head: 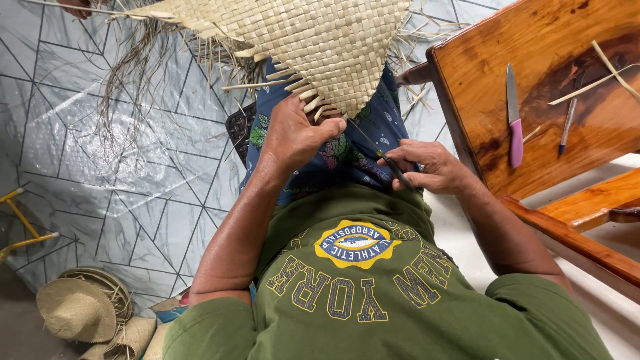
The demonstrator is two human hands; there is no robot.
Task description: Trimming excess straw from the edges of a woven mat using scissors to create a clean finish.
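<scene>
A woven palm-leaf mat (320,40) lies over my lap, its loose strip ends hanging at the near edge. My left hand (293,133) pinches those strip ends at the mat's lower edge. My right hand (430,167) is closed on a pair of dark scissors (383,157), whose blades point up toward the strips beside my left thumb. I wear a green shirt and a blue patterned skirt (353,153).
A wooden bench (547,40) stands at the right, with a pink-handled knife (513,117), a pen (567,127) and loose leaf strips on it. Finished straw hats (87,310) lie on the tiled floor at lower left. A yellow frame (20,227) sits at the left edge.
</scene>
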